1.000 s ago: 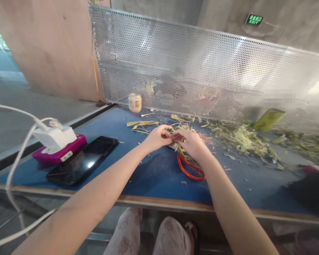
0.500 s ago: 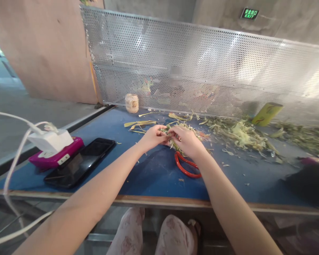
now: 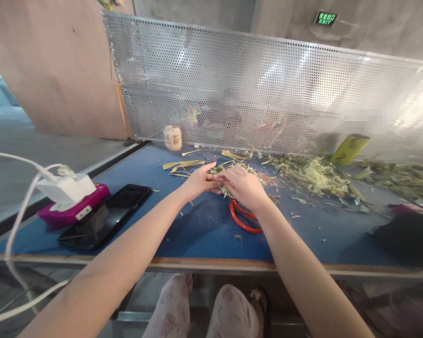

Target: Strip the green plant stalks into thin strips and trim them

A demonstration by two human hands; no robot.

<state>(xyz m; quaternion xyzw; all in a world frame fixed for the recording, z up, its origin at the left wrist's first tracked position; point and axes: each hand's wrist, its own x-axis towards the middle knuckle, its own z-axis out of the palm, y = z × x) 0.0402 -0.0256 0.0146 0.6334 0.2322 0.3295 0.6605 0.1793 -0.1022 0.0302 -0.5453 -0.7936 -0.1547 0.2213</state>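
Observation:
My left hand is over the blue table, its thumb raised apart from its fingers, which reach toward my right hand. My right hand has its fingers bent and close together, meeting the left fingers. Whatever lies between the fingertips is hidden. Just beyond and beneath both hands is a small heap of dry, pale green plant bits. Red looped handles, apparently of scissors, stick out below my right wrist; the other end is covered.
Yellowish leaf strips and a twine spool lie farther back. Plant scraps and a yellow-green box stand right, before a perforated metal screen. At left are a phone, a magenta power strip and a white charger.
My left thumb has lifted away from its fingers. My right fingers have flattened and moved slightly left, over the left fingertips. The whole view has shifted a little.

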